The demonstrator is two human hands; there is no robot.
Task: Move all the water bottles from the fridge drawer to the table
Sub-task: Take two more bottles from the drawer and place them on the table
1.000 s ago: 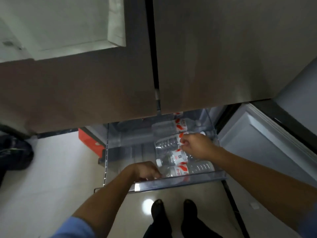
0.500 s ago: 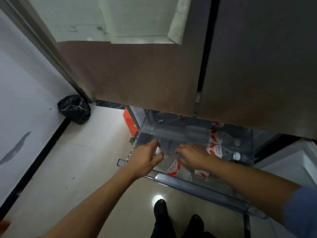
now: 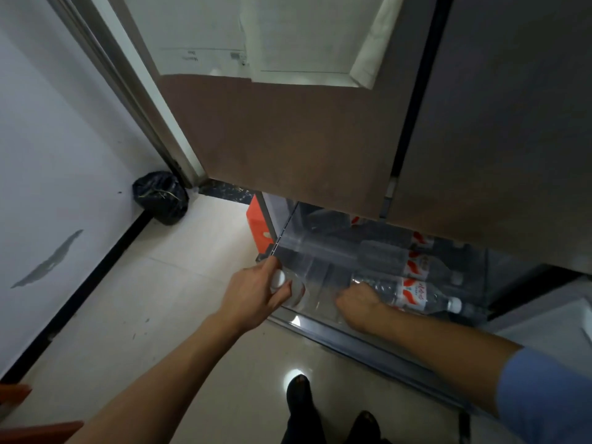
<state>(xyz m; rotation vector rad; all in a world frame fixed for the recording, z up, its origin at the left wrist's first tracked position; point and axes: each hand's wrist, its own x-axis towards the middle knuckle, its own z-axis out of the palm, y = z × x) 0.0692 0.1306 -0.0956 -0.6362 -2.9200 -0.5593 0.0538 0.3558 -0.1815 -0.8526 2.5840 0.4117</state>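
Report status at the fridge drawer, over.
Left grip holds capped bottle at drawer corner. Right grip curled on base of lying bottle. More bottles behind it. Nothing blocking.

The left hand (image 3: 256, 293) is covering most of the clear plastic water bottle with a white cap (image 3: 296, 291), so only its top is showing. The right hand (image 3: 360, 304) is curling its fingers down into the see-through fridge drawer (image 3: 307, 248), hiding them. Whether it is gripping the clear bottle with the red and white label (image 3: 413, 293) is too hard to tell. The big brown fridge door (image 3: 288, 139) is hiding parts of the back bottles (image 3: 423, 240). The blue sleeve (image 3: 544, 395) and black shoes (image 3: 299, 395) are running off the edges.
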